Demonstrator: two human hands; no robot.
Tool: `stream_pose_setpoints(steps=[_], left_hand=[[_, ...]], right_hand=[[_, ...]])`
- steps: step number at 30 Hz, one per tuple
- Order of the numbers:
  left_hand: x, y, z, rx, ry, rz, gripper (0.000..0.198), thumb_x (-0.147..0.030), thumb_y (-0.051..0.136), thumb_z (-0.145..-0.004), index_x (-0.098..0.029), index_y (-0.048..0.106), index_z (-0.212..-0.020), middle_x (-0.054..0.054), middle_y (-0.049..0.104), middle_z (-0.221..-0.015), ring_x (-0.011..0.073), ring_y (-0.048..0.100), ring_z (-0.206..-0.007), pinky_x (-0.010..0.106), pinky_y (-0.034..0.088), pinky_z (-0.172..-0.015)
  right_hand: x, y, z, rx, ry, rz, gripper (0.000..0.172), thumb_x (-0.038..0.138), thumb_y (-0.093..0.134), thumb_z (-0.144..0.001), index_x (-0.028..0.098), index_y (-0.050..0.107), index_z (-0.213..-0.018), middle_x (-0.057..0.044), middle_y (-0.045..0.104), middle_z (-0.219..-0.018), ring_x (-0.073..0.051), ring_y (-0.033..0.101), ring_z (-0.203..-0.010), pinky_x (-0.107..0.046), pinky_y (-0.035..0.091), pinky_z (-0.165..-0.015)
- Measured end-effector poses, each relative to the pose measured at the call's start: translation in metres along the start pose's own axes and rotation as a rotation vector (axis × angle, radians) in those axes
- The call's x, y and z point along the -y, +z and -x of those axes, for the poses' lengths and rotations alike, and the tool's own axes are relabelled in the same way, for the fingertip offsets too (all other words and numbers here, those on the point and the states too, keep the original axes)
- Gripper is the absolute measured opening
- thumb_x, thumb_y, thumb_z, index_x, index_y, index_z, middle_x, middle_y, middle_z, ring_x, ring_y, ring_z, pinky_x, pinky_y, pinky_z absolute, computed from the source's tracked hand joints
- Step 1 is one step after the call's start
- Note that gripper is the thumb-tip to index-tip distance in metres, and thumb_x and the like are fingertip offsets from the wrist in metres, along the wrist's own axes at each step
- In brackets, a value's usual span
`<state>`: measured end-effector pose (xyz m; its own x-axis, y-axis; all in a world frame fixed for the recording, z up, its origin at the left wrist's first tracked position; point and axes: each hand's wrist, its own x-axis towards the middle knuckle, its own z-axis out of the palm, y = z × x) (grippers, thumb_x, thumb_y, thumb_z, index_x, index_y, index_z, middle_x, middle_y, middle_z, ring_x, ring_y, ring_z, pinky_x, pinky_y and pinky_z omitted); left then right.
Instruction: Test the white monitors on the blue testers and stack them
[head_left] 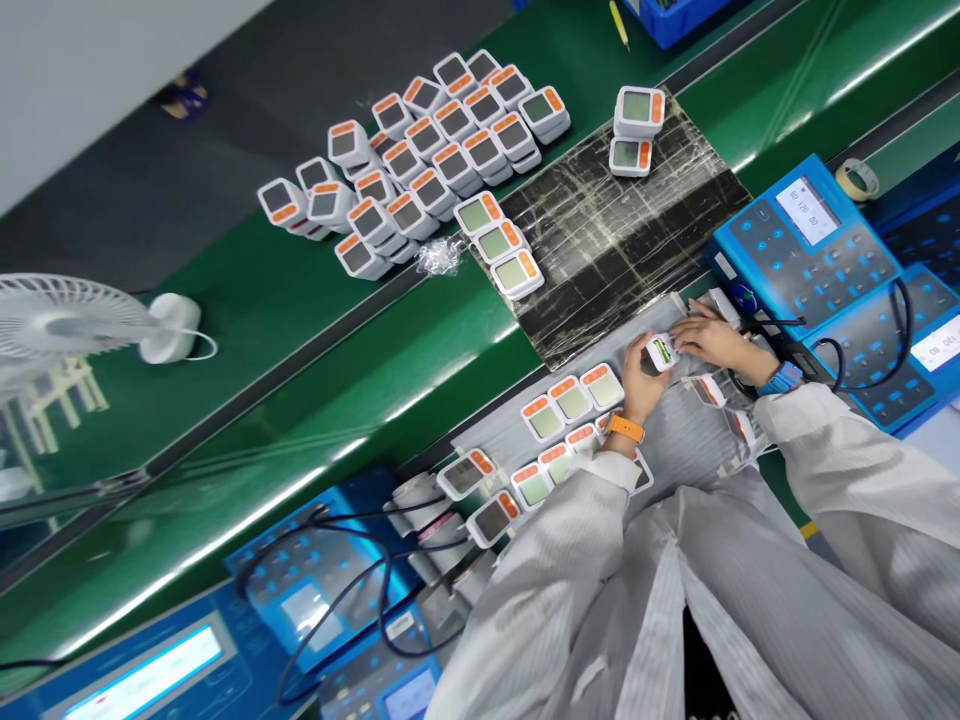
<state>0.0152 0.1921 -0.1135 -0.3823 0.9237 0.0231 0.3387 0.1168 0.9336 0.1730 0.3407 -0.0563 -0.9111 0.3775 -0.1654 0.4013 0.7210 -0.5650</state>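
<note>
Pinching a small white monitor [662,352] with an orange end and a green-tinted screen, the left hand [641,378] cradles it from below while the fingertips [681,338] of the right hand [712,340] press against its far side. Both hands are together on it, just above a grey ribbed mat [679,450]. An orange wristband [625,428] circles the left wrist, a blue wristband [781,378] the right, and white striped sleeves [840,450] cover both arms.

Beside the left hand, more monitors [571,400] lie screen-up on the mat in loose rows. Past the right hand sits a blue test console [806,250], its display reading 80 120 80, with black cables [896,320] looping across it.

Across a green conveyor belt [360,400], a scuffed black sheet [622,230] carries three monitors in a row and a stack of two. A dense cluster of monitors [420,160] stands beside it, near a crumpled scrap of clear plastic [440,255].
</note>
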Motion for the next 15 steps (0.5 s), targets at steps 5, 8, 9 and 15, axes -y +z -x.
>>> stream_pose_setpoints(steps=[5,8,9,15], left_hand=[[-0.001,0.001,0.000,-0.011,-0.016,0.007,0.069,-0.023,0.086,-0.081,-0.023,0.057,-0.143,0.012,0.066,-0.145,0.0278,0.066,-0.135,0.046,0.058,-0.112],[0.000,0.002,0.000,-0.018,-0.002,0.021,0.068,-0.022,0.085,-0.081,-0.021,0.057,-0.142,0.013,0.066,-0.144,0.0276,0.065,-0.135,0.045,0.058,-0.112],[0.000,0.002,0.000,-0.019,0.006,0.022,0.067,-0.021,0.085,-0.081,-0.021,0.057,-0.142,0.013,0.066,-0.144,0.0275,0.065,-0.135,0.045,0.058,-0.113],[-0.001,0.003,0.001,-0.011,0.018,-0.025,0.068,-0.025,0.085,-0.083,-0.022,0.057,-0.145,0.013,0.065,-0.144,0.0287,0.065,-0.134,0.045,0.059,-0.110]], right_hand=[[0.001,0.003,0.004,0.026,0.003,0.050,0.033,0.025,0.049,-0.106,0.021,0.081,-0.103,-0.013,0.076,-0.130,-0.030,0.066,-0.130,-0.061,0.017,-0.135],[0.008,0.003,0.002,0.040,0.050,0.070,0.035,0.023,0.048,-0.105,0.020,0.083,-0.102,-0.013,0.076,-0.131,-0.031,0.065,-0.131,-0.060,0.018,-0.135],[0.010,0.003,0.002,0.045,0.060,0.075,0.036,0.021,0.047,-0.105,0.020,0.083,-0.102,-0.014,0.076,-0.130,-0.031,0.064,-0.131,-0.060,0.019,-0.135],[0.017,-0.002,0.001,0.045,0.074,0.067,0.037,0.017,0.048,-0.102,0.021,0.084,-0.099,-0.012,0.076,-0.130,-0.033,0.064,-0.131,-0.063,0.016,-0.135]])
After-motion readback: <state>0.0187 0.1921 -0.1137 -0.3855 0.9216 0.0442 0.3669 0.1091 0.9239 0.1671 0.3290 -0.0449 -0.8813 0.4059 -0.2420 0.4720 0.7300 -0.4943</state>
